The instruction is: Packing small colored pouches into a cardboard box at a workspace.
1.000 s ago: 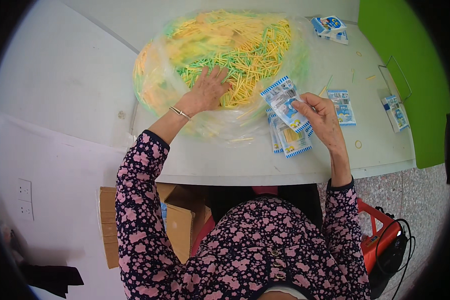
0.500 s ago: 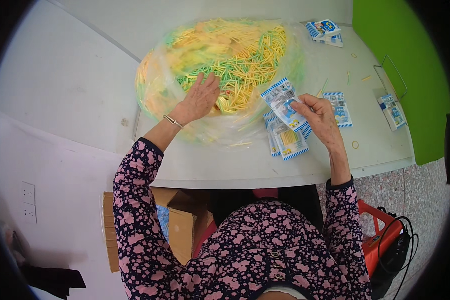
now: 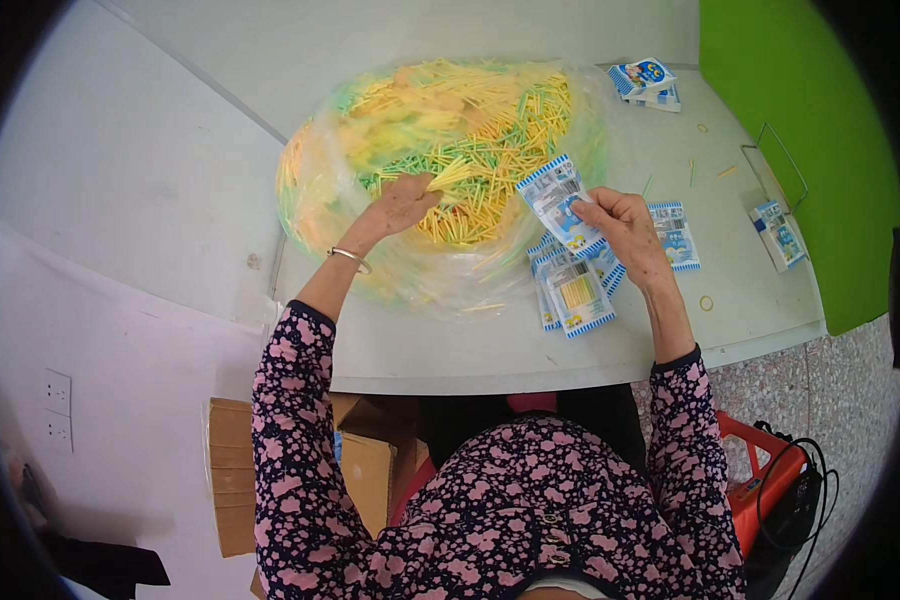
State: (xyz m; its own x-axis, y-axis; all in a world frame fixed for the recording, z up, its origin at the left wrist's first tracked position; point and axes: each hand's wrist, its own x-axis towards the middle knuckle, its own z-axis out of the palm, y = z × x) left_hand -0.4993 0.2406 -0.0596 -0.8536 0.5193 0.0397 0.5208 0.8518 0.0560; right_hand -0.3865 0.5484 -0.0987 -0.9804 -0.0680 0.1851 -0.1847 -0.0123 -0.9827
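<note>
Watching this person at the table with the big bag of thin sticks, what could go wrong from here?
The left hand grips a fanned bunch of yellow sticks, so a few might slip out.
The right hand pinches a packet at one side; it could tilt or slip.
The overlapping packets on the table might slide if bumped.

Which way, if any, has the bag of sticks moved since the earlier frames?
No: against the table edge, the bag shows no clear shift; both sit lower in view.
</note>
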